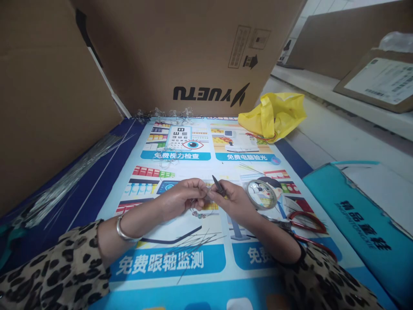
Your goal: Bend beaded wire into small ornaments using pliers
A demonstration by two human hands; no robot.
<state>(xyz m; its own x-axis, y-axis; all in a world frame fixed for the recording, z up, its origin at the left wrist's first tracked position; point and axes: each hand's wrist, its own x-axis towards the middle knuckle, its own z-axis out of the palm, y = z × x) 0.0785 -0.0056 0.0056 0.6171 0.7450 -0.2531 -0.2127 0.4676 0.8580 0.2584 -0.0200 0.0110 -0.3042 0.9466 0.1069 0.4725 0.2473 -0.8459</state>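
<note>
Grip: left hand [182, 196] one wire [200, 209], right hand [237, 201] one dark tool [218, 186].

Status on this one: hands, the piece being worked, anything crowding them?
Left hand pinching beaded wire piece. Right hand gripping dark pointed tool, tip up. Tape roll beside right hand; loose wires on mat nearby.

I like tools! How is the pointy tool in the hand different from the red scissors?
The pointy tool is dark and sticks up from the right hand; the scissors have red handles and lie flat on the poster, untouched. Only the pointy tool's tip shows; the scissors show almost whole. Both are on the person's right.
</note>
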